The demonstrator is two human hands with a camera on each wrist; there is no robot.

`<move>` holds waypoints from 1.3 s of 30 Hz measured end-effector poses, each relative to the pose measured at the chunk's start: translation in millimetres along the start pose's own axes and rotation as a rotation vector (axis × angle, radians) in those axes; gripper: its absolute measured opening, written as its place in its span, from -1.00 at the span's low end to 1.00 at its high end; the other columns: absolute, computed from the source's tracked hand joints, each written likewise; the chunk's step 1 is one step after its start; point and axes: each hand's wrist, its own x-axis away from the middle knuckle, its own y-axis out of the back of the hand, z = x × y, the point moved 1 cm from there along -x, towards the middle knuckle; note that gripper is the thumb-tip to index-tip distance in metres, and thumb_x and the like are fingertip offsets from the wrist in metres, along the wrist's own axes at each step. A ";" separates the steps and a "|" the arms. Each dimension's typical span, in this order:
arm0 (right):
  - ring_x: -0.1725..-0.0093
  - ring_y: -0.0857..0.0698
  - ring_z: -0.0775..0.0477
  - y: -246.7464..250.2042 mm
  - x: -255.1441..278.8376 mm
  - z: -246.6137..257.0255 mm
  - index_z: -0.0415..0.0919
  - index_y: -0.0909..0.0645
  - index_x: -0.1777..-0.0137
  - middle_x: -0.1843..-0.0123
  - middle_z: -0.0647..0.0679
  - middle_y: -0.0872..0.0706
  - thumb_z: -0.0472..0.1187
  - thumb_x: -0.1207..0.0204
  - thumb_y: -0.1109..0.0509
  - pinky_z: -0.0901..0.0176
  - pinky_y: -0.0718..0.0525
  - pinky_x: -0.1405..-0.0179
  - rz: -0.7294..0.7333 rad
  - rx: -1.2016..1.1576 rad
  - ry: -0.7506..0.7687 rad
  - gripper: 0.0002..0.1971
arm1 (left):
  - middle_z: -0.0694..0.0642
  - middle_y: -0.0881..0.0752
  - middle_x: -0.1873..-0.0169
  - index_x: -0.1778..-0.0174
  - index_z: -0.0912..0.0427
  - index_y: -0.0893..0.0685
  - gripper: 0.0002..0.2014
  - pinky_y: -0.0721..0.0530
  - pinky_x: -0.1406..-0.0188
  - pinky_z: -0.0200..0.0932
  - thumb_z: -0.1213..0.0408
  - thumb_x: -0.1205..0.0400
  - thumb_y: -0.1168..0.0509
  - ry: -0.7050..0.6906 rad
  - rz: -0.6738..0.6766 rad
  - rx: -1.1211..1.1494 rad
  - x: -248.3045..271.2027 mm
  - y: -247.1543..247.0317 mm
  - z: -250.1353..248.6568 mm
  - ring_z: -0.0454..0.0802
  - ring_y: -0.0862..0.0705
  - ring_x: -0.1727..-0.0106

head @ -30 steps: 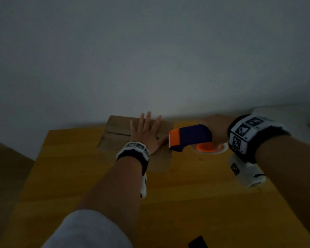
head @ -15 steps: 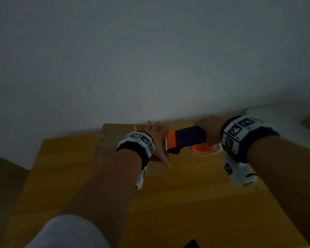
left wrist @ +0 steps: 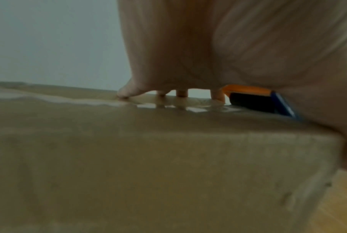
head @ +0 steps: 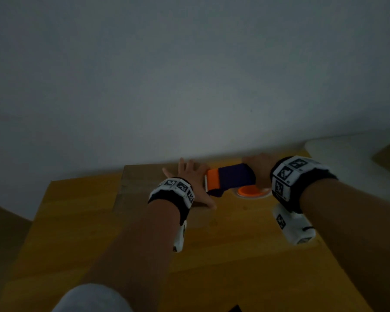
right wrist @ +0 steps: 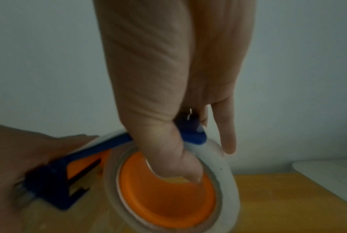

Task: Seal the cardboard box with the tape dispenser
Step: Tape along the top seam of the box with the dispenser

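While my left hand [head: 193,184] presses flat on cardboard box [head: 140,188], right hand [right wrist: 168,110] grips tape dispenser [head: 229,180]; I fear box sliding, tape [right wrist: 214,159] wrinkling off seam.

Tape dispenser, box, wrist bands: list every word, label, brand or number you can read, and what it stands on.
No readable text in any view.
Wrist bands: black-and-white square code markers only, no letters or numbers.
Tape dispenser: plain blue and orange, no brand visible.
Cardboard box: no print visible; picture blurred.
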 end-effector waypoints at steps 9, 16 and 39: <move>0.00 -0.70 -0.15 -19.2 -20.0 -8.3 -0.16 -0.42 -0.28 -0.07 -0.10 -0.68 -0.12 -0.41 -0.51 0.02 -0.71 -0.01 0.129 0.059 0.044 -0.51 | -0.01 -0.09 -0.57 -0.48 -0.31 -0.18 0.01 0.01 -0.36 0.75 -0.27 -0.12 -0.51 -0.020 -0.028 0.051 -6.9 3.2 5.2 0.23 0.06 -0.66; 0.07 -0.60 -0.14 -29.6 -21.0 -13.6 -0.16 -0.37 -0.31 -0.03 -0.13 -0.61 -0.28 -0.35 -0.53 0.02 -0.66 0.01 0.176 -0.001 0.080 -0.43 | 0.01 -0.12 -0.53 -0.47 -0.29 -0.19 0.00 -0.02 -0.40 0.69 -0.28 -0.13 -0.52 -0.007 -0.031 0.074 -8.6 2.1 5.4 0.19 -0.01 -0.63; 0.01 -0.68 -0.17 -61.4 -25.4 -5.8 -0.06 -0.37 -0.17 -0.02 -0.08 -0.64 0.06 -0.40 -0.48 -0.17 -0.70 -0.10 0.184 -0.203 0.133 -0.54 | 0.03 -0.23 -0.38 -0.31 -0.26 -0.29 -0.13 -0.12 -0.36 0.69 -0.15 -0.10 -0.55 0.028 -0.014 0.090 -6.2 0.7 12.1 0.17 -0.11 -0.56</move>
